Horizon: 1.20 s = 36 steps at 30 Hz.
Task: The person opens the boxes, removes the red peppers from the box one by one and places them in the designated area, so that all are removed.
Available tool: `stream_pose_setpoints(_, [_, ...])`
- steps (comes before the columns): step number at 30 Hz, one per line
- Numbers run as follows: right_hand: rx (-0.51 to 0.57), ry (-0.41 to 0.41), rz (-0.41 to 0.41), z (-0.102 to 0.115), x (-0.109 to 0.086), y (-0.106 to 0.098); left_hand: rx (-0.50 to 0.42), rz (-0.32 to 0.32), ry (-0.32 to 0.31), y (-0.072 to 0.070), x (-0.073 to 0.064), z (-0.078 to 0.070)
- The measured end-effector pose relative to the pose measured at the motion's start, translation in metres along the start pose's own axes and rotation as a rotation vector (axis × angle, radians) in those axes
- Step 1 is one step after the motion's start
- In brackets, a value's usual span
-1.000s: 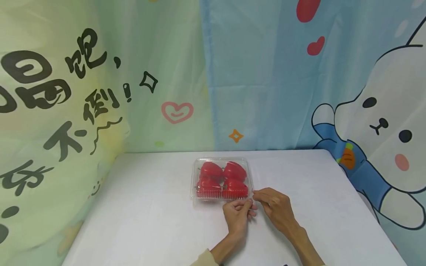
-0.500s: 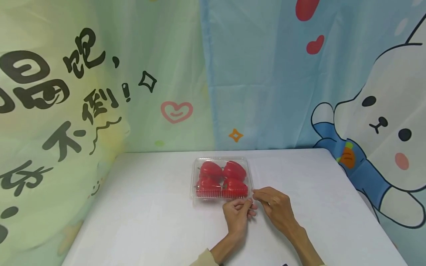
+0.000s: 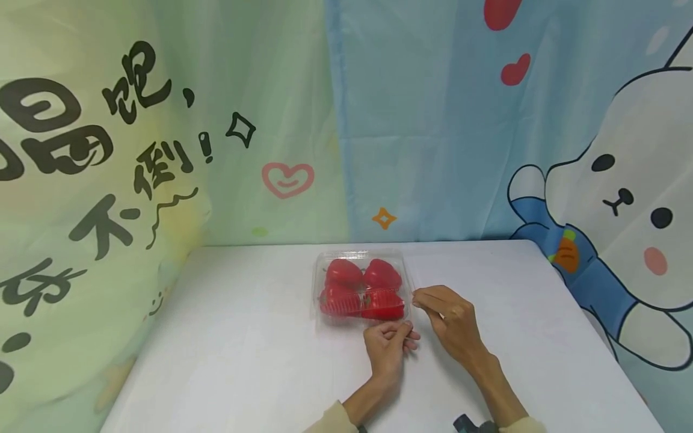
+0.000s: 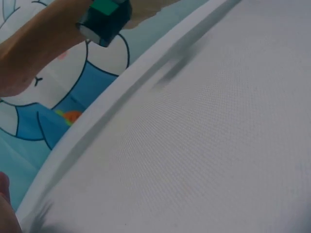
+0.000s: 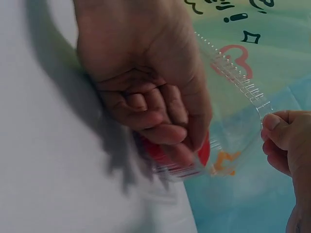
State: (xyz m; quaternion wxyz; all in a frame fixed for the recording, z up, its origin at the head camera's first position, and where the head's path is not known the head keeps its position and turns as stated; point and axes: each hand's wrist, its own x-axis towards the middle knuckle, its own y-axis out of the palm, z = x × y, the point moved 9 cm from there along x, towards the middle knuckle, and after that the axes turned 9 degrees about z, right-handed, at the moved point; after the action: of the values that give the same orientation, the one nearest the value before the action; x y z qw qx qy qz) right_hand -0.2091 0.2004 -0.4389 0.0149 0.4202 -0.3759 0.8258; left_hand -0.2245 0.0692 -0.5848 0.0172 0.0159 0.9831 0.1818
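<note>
A clear plastic clamshell box (image 3: 316,285) lies on the white table with several red bell peppers (image 3: 384,305) inside. Its lid is raised along the front right; the ribbed lid edge (image 5: 240,80) shows well in the right wrist view. My right hand (image 3: 450,319) pinches the lid's front right corner between thumb and fingers, as the right wrist view also shows. Below it, my left hand (image 3: 387,349) pinches the bottom tray's rim at the front right corner, its other fingers curled. Neither the box nor the peppers appear in the left wrist view.
The white tabletop (image 3: 243,349) reaches back to a printed curtain (image 3: 400,120) with a rabbit and lettering. A dark device (image 3: 471,424) sits on the right wrist. In the left wrist view, the right forearm (image 4: 43,43) passes above the table.
My right hand has risen slightly, and the front edge of the lid has come up with it, higher on the right. My left hand has stayed at the tray's front right corner.
</note>
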Motion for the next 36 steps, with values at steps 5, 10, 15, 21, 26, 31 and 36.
stream_pose_setpoints(5, [0.044, 0.008, -0.01, -0.001, 0.017, -0.006, 0.0, 0.004, -0.002, 0.002, 0.002, -0.002])
stream_pose_setpoints(10, [0.033, 0.001, 0.007, 0.002, 0.036, -0.009, 0.0, 0.003, -0.037, 0.0, 0.003, -0.002])
stream_pose_setpoints(15, [0.031, 0.023, 0.041, 0.003, 0.049, -0.009, -0.004, 0.007, -0.064, -0.002, 0.004, -0.001])
stream_pose_setpoints(21, [0.012, 0.046, 0.099, 0.0, 0.041, -0.002, 0.001, 0.025, -0.055, -0.006, 0.004, -0.005])
stream_pose_setpoints(26, [-0.001, 0.026, 0.117, -0.002, 0.025, 0.005, 0.052, 0.068, -0.064, -0.014, 0.004, -0.011])
stream_pose_setpoints(31, [0.016, 0.026, 0.129, -0.003, 0.016, 0.01, 0.123, 0.078, -0.061, -0.031, 0.001, -0.025])
stream_pose_setpoints(36, [0.014, 0.043, 0.13, -0.005, 0.011, 0.011, 0.15, -0.005, -0.018, -0.058, 0.0, -0.043])
